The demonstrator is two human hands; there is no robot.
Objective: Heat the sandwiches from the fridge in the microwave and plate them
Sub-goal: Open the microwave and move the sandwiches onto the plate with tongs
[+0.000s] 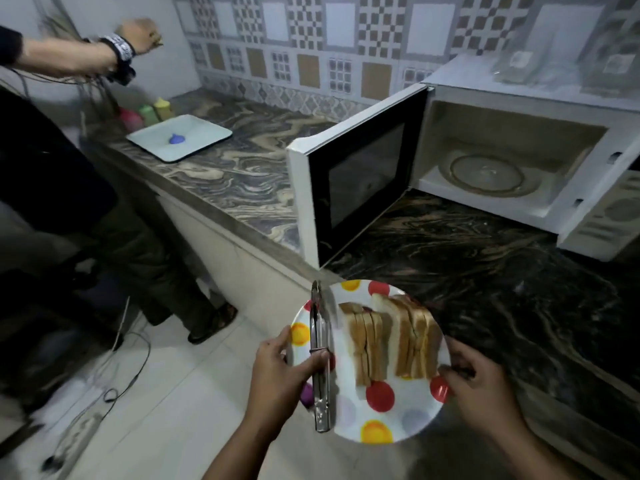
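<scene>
Sandwiches stand on dotted plate, above counter edge. Left hand grips rim and tongs; right hand pinches opposite rim. Microwave open, empty; heating seems not done.

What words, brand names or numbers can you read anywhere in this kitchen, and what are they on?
None can be read.
Microwave control panel: pale markings, too blurred to read.
Wristband on the other person's arm: black-and-white pattern, no legible letters.
Spotted plate, tongs, squeeze bottles: no text visible.
</scene>
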